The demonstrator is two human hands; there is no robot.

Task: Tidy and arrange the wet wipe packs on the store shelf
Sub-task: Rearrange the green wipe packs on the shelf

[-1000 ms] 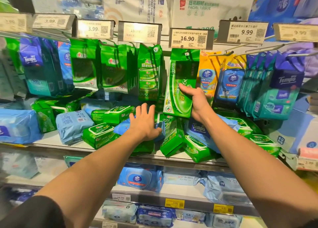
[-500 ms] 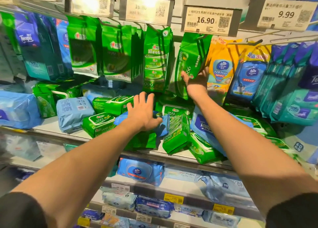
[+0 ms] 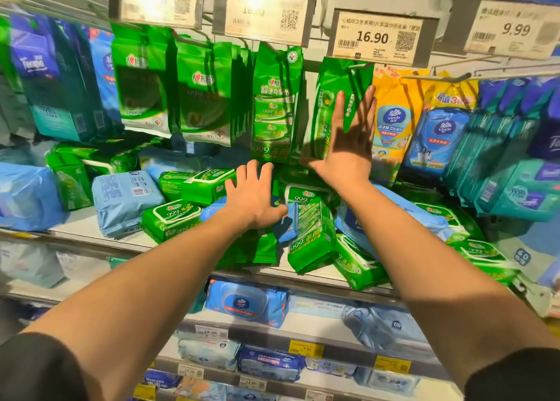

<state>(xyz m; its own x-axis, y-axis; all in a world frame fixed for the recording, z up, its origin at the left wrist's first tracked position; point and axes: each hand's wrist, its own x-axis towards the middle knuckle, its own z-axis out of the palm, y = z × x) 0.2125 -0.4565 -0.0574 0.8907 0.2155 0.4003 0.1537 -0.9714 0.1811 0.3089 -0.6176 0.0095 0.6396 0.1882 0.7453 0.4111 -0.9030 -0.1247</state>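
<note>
While packs lie jumbled mid-frame, going left to right: left hand (image 3: 253,199) at centre, fingers straight and slightly spread, palm flat on a light blue pack (image 3: 286,222) atop the green heap, pinching nothing; just right, tilted green pack (image 3: 312,237) on its edge, long axis running toward the shelf lip (image 3: 303,282), overhanging, likely to slip; right hand (image 3: 348,141) higher, fingers wide and straight, pressed against the hanging green pack (image 3: 336,103), long axis vertical, under the 16.90 tag (image 3: 383,38); yellow pack (image 3: 391,118) touching right; bare shelf (image 3: 81,225) lower left gives room; left hand nearer the heap.
</note>
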